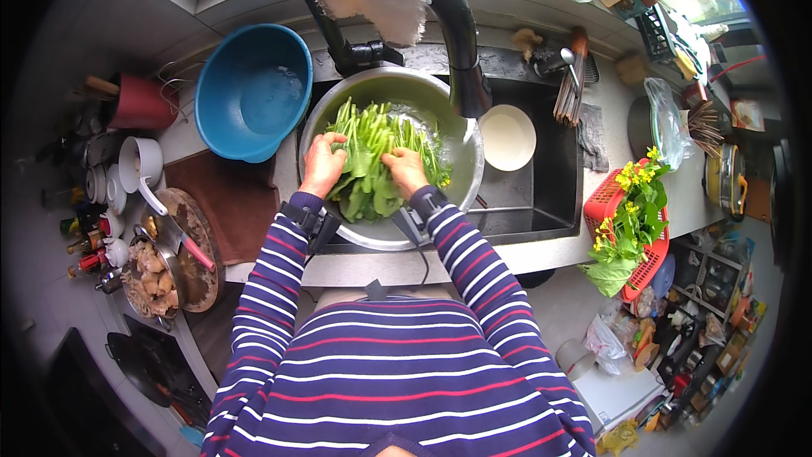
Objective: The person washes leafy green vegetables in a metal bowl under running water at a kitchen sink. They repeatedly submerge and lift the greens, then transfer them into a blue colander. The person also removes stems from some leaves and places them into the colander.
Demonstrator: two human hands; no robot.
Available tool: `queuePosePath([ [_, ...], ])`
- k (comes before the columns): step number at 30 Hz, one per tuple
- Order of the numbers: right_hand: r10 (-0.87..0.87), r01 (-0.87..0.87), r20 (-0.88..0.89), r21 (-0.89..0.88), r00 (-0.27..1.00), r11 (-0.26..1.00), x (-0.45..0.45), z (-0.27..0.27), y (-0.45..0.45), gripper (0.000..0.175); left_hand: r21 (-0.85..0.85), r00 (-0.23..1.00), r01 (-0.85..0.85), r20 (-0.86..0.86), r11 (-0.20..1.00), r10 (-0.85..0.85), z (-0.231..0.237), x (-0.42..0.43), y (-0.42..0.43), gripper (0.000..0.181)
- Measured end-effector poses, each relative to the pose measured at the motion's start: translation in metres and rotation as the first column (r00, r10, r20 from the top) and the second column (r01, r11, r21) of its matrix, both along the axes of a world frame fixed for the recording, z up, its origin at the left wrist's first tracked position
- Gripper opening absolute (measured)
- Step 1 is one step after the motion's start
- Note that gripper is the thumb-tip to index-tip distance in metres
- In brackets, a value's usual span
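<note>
Leafy greens (368,158) with pale green stems lie bunched in a large metal basin (466,184), their stem ends towards the tap. Water shows around them in the basin, which sits in the left part of a dark sink. At the bunch's left edge, my left hand (323,165) has curved fingers against the leaves; its grip is unclear. My right hand (407,170) holds stems near the middle of the bunch, fingertips partly hidden among them. Some thinner stems with small yellow flowers lie right of that hand.
A black tap (466,70) arches over the basin. Left stands a blue plastic tub (254,95); a white bowl (507,138) is in the sink's right part. A red basket (606,197) holds flowering greens. A cleaver (184,238) rests on a round chopping board (206,279) beside raw meat (152,276).
</note>
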State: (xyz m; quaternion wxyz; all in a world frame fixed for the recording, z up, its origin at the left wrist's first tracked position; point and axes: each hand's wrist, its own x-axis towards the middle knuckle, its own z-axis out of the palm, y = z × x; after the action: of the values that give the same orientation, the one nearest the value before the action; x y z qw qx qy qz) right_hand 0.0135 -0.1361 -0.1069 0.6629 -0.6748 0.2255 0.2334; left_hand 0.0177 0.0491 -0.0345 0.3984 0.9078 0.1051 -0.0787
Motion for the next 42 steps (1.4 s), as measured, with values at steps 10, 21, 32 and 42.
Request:
queuePosePath([
  [10, -0.155, 0.156, 0.024, -0.281, 0.988, 0.947, 0.002, 0.024, -0.09, 0.017, -0.209, 0.9, 0.396, -0.106, 0.894, -0.423, -0.016, -0.025, -0.08, 0.041],
  [21, -0.289, 0.29, 0.147, 0.014, 0.946, 0.957, 0.004, 0.067, -0.106, 0.014, -0.251, 0.913, 0.39, -0.024, 0.886, -0.408, 0.006, -0.022, -0.065, 0.035],
  [32, -0.251, 0.242, 0.193, 0.069, 0.949, 0.968, 0.013, 0.078, -0.126, 0.014, -0.416, 0.951, 0.294, 0.034, 0.86, -0.308, 0.024, -0.015, -0.101, 0.035],
  [42, -0.028, 0.043, 0.259, -0.051, 0.966, 0.998, 0.013, 0.086, -0.128, 0.019, -0.423, 0.968, 0.219, -0.02, 0.879, -0.25, -0.003, 0.024, -0.139, 0.017],
])
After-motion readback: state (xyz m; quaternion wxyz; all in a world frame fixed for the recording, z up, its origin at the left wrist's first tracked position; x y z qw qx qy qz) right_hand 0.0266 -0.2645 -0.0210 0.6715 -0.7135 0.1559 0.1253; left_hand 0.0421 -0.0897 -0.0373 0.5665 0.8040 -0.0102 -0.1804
